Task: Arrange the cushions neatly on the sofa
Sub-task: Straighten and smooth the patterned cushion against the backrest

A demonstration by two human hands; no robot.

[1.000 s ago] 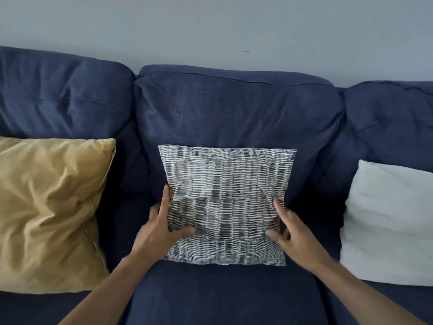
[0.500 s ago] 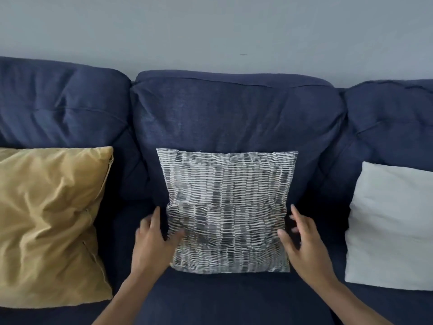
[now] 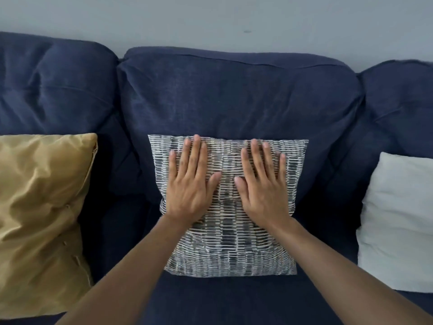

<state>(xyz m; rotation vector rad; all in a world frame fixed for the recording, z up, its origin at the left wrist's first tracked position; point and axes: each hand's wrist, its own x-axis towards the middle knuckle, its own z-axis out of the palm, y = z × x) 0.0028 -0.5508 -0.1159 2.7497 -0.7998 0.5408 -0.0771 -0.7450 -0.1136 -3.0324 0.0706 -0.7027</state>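
A grey-and-white patterned cushion [image 3: 230,242] leans upright against the middle back pad of the navy sofa [image 3: 234,97]. My left hand [image 3: 191,181] lies flat on its upper left face, fingers spread. My right hand [image 3: 262,184] lies flat on its upper right face, fingers apart too. Neither hand grips anything. A mustard-yellow cushion [image 3: 42,221] leans at the left seat. A pale white cushion [image 3: 398,221] leans at the right seat, partly cut by the frame edge.
Behind the sofa rises a plain grey wall [image 3: 210,19]. Dark gaps of sofa seat separate the three cushions. Bare navy seat fabric [image 3: 222,301] shows in front of the patterned cushion, between my forearms.
My hands left the patterned cushion's lower side edges and moved up onto its front face, now pressing flat. The cushion stays in the middle, standing straighter.
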